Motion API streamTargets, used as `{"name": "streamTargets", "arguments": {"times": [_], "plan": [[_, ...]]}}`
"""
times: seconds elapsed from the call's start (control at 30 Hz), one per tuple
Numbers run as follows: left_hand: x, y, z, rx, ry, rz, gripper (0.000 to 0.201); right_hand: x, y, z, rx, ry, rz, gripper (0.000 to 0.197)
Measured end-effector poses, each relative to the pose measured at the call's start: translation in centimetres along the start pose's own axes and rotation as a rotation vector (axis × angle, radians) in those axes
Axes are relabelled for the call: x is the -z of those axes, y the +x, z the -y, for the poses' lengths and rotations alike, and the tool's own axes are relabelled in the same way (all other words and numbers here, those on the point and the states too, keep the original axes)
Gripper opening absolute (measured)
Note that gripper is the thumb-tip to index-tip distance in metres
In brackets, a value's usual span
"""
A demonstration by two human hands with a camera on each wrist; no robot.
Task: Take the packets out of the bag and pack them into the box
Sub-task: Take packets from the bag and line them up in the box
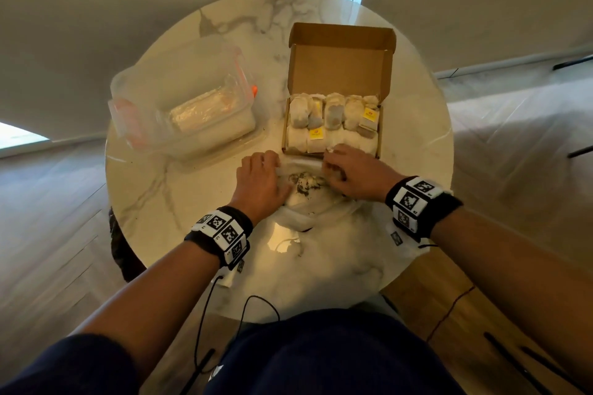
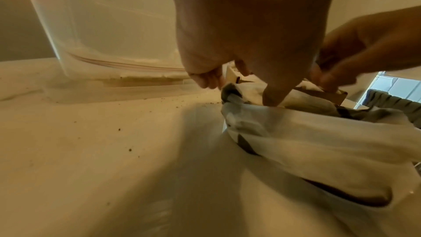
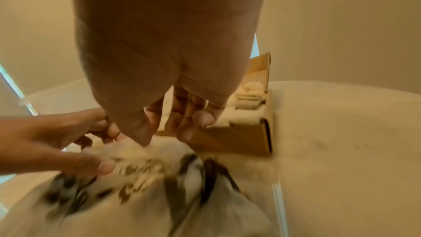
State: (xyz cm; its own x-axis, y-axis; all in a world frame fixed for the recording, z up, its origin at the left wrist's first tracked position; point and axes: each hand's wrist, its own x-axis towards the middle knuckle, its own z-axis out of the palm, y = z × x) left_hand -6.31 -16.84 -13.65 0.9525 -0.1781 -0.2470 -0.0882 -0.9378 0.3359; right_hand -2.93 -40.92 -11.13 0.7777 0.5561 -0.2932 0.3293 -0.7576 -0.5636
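The bag [image 1: 305,199], soft white cloth with dark print, lies crumpled on the round marbled surface [image 1: 401,125], its mouth toward the box [image 1: 340,74] just beyond. The left hand [image 1: 260,179] grips the bag's left rim with curled fingers; the right hand [image 1: 353,170] is at the right rim by the box's near wall, fingers bent, but whether it pinches cloth or a packet cannot be told. The brown cardboard box stands with its lid up, filled with two rows of pale packets [image 1: 330,125], some with yellow tags. Left of the box sits a clear plastic tub [image 1: 179,99] with orange clips. Dark crumbs [image 2: 127,140] speckle the surface beside the bag.
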Motion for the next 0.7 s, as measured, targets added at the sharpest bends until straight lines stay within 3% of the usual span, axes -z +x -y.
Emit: {"name": "streamTargets", "arguments": {"times": [0.1,0.17,0.3,0.47,0.6,0.7], "plan": [[-0.1,-0.7,-0.4,0.017,0.002,0.111,0.037,-1.9,-2.3,-0.3,-0.067,-0.169,0.066,0.028],[0.3,-0.9,-0.8,-0.033,-0.149,0.155,0.030,-2.6,-3.0,-0.4,-0.166,-0.232,0.062,0.039],[1.7,-1.2,-1.3,-0.092,-0.328,0.222,0.030,-2.7,-3.3,-0.1,-0.273,-0.035,0.106,0.069],[2.5,-1.4,-0.6,-0.253,-0.154,0.194,0.044,-1.7,-3.1,0.6,-0.278,0.069,0.075,0.084],[2.3,-1.5,-0.7,-0.325,0.219,-0.055,0.050,-1.3,-3.2,1.0,-0.275,0.132,0.066,0.083],[2.6,-1.5,-1.8,-0.334,0.276,-0.204,0.044,-1.5,-3.2,1.3,-0.304,0.164,0.050,0.076]]}}
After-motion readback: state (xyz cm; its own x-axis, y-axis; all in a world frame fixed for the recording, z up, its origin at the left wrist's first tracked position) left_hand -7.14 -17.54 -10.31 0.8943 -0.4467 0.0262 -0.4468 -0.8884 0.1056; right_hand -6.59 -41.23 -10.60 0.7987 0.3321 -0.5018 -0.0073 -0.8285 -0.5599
